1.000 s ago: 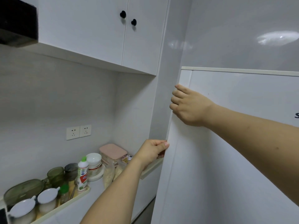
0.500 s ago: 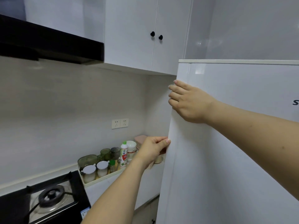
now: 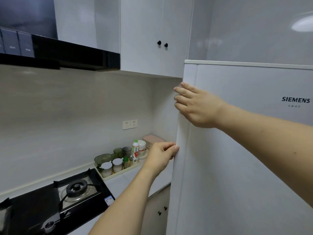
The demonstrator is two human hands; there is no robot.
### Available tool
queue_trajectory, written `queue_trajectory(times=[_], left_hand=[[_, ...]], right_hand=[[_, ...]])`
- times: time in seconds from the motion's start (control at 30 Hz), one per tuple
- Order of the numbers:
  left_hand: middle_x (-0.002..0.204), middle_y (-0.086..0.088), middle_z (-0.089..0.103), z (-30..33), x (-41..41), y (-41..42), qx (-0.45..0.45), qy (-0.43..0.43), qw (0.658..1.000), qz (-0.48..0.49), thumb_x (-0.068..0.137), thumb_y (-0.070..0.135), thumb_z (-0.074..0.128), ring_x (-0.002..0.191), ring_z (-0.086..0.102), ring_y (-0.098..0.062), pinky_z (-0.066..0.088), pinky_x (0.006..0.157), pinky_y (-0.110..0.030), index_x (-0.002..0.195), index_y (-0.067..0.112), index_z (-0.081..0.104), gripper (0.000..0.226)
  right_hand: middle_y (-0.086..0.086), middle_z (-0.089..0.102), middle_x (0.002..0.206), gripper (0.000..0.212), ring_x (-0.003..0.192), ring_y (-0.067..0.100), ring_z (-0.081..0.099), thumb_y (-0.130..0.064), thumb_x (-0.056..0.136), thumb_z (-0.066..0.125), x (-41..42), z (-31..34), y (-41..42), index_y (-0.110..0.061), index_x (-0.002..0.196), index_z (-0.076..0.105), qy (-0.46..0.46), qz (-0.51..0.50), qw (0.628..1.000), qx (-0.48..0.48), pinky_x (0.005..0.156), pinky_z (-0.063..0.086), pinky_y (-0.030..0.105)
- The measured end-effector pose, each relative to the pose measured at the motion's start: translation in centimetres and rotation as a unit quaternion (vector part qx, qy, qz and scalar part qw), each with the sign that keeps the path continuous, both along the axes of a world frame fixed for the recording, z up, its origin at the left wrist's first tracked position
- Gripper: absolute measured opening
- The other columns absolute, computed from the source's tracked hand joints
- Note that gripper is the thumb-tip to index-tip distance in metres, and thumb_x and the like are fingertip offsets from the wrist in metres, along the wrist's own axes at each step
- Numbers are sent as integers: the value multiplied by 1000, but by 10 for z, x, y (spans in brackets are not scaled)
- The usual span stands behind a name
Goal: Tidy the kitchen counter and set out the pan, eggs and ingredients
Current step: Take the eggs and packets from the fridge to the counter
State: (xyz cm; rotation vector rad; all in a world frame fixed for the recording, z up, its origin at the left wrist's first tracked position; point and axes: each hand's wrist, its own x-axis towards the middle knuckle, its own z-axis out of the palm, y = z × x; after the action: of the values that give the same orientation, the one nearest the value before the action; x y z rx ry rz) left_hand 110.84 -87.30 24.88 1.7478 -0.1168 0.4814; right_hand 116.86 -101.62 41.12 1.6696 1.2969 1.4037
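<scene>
Both hands on the left edge of the fridge door

The fridge door [image 3: 245, 150] is smooth, flat white with a Siemens logo; the right hand [image 3: 198, 106] hooks curled fingers round its edge up high, and the left hand [image 3: 160, 156] pinches the same edge lower down. Just left, on the pale counter [image 3: 122, 182], a cream tray [image 3: 108, 178] holds glass jars, beside a glossy black gas hob [image 3: 55, 200].
</scene>
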Motion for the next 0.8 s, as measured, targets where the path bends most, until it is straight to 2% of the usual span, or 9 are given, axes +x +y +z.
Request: queue_trajectory(times=[0.1,0.17,0.23,0.37,0.47,0.6,0.73,0.8], left_hand=[[77,-4,61,-1,-27,-10,12,-2,1000,16,82,38,58,69,47,-13,41,69,-32,90,9,72,33],[77,-7,66,-2,-46,-20,19,-10,999,28,80,40,57,68,48,-12,44,68,-34,91,15,73,32],[81,-8,70,-2,-67,-29,29,-17,998,46,83,37,58,69,51,-9,49,72,-35,91,17,74,27],[70,2,59,-2,-106,-53,33,-30,997,55,90,24,59,65,46,-7,43,69,-30,85,5,71,22],[67,12,62,0,-140,-77,20,-29,997,75,92,17,60,61,49,-3,46,70,-26,83,11,75,18],[69,6,63,0,-183,-115,11,-32,995,95,92,17,60,62,46,-8,42,69,-29,85,8,74,18],[65,13,61,3,-228,-159,25,-36,993,112,92,17,59,59,47,-2,43,68,-25,82,10,75,20],[65,7,58,4,-246,-178,12,-34,993,112,88,24,63,61,45,-9,42,68,-28,80,12,75,19]], right_hand=[[16,66,99,30,121,39,52,-12,89,40,-30,1,-11,-1,92,68,-2,9,1000,-4,115,18,45],[15,66,99,29,122,39,51,-12,89,42,-49,1,-20,-1,93,68,-5,11,1000,4,116,16,44],[15,66,99,28,122,38,51,-13,89,42,-69,0,-30,-1,93,68,-2,13,1000,6,116,16,44],[14,66,100,34,122,37,51,-16,91,37,-103,0,-50,-3,93,68,0,23,1000,5,116,17,44],[13,66,103,41,123,37,52,-17,91,32,-130,-1,-71,-3,98,70,-5,32,999,14,115,22,45],[16,67,110,48,122,37,53,-18,88,30,-165,-4,-107,-1,106,70,-3,60,998,19,110,29,48],[16,66,114,46,123,36,52,-19,88,34,-200,-8,-143,0,111,68,-17,73,997,28,111,29,47],[17,65,117,44,125,36,51,-18,88,37,-215,-9,-163,2,114,66,-20,81,996,35,112,28,47]])
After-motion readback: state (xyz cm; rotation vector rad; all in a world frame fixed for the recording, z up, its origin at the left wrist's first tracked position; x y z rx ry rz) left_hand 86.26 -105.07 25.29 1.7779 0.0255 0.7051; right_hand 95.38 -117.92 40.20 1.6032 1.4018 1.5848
